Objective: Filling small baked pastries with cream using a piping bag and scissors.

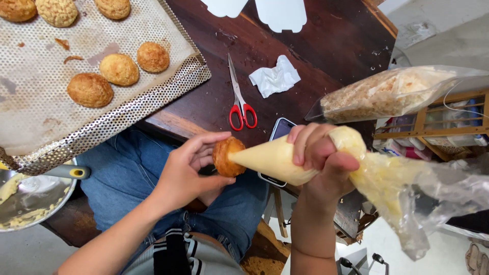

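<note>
The left hand (186, 170) curls around a golden puff (226, 157) while the right hand (321, 153), just beside it, squeezes a cream-filled piping bag (270, 160) whose tip meets the puff.

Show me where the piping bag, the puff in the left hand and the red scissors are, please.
piping bag (272, 159), head view, on the cream-filled cone.
puff (224, 157), head view, on its browned side.
red scissors (242, 114), head view, on the red handles.

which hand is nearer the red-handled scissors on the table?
Left. The left hand, holding a round golden-brown pastry puff, sits just below the red-handled scissors. The right hand, squeezing the cream-filled clear plastic piping bag, is farther off, lower right.
</note>
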